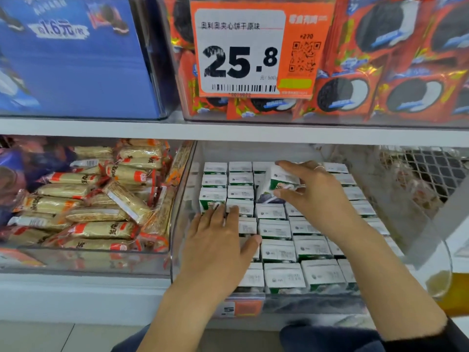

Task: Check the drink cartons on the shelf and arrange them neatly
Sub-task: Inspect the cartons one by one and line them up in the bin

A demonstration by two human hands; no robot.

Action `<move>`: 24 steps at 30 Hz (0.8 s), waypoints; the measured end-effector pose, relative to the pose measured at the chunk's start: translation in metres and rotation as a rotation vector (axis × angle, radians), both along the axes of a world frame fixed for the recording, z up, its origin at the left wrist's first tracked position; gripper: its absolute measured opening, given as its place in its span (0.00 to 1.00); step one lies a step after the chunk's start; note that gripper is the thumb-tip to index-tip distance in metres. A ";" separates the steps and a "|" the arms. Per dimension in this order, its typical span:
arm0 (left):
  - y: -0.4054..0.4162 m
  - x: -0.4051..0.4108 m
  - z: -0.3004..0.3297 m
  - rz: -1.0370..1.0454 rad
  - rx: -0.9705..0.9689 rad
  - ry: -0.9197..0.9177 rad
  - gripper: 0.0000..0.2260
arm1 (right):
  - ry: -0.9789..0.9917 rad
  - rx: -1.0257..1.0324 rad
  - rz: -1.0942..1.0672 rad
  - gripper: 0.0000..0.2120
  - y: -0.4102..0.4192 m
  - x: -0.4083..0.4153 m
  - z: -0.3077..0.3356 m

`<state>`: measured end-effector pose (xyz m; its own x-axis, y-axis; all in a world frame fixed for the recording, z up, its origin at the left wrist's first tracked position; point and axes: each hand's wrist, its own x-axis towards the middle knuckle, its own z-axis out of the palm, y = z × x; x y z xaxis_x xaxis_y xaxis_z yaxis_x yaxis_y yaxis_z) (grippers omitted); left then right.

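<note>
A clear plastic bin [177, 224] on the lower shelf holds several rows of small white and green drink cartons [276, 229], standing upright with their tops showing. My right hand [309, 196] grips one tilted carton [281, 180], lifted above a gap in the third row. My left hand [220, 240] lies flat with straight fingers on the carton tops at the bin's left side, fingertips near a carton [212, 199] in the left column.
A bin of yellow and orange snack packets [101, 207] stands to the left. Above, a shelf edge [228, 130] carries boxes of sandwich biscuits and an orange price tag [253, 49]. A hinged clear lid [406, 194] stands open on the right, with wire mesh behind.
</note>
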<state>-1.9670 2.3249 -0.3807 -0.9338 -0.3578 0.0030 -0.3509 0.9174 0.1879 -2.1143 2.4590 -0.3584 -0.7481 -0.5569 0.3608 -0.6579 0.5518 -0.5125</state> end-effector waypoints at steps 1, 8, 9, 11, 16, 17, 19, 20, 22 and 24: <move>0.000 0.000 0.000 0.001 -0.001 -0.001 0.33 | 0.027 0.025 0.008 0.26 -0.002 0.002 -0.002; 0.002 -0.001 -0.001 0.007 0.004 -0.003 0.32 | 0.002 0.198 0.074 0.23 -0.010 -0.001 -0.018; 0.002 -0.001 -0.001 0.007 0.008 -0.003 0.32 | 0.016 0.236 0.076 0.22 -0.012 -0.001 -0.021; 0.002 -0.002 -0.002 0.002 0.020 -0.003 0.32 | 0.078 0.324 0.070 0.19 -0.014 -0.004 -0.024; 0.000 -0.003 -0.004 -0.015 0.038 0.017 0.32 | 0.038 0.386 0.037 0.13 -0.021 -0.012 -0.009; -0.001 -0.003 -0.003 -0.017 0.040 0.020 0.32 | 0.018 0.378 0.020 0.12 -0.023 -0.016 -0.003; -0.001 -0.003 -0.002 -0.023 0.048 0.023 0.32 | -0.005 0.389 -0.021 0.12 -0.030 -0.023 0.005; -0.001 -0.003 -0.001 -0.026 0.051 0.024 0.32 | -0.019 0.409 -0.034 0.12 -0.034 -0.026 0.008; 0.000 -0.003 -0.001 -0.033 0.059 0.025 0.32 | -0.068 0.454 -0.036 0.12 -0.042 -0.032 0.011; 0.000 -0.003 0.000 -0.036 0.064 0.028 0.31 | -0.123 0.491 -0.028 0.13 -0.050 -0.038 0.013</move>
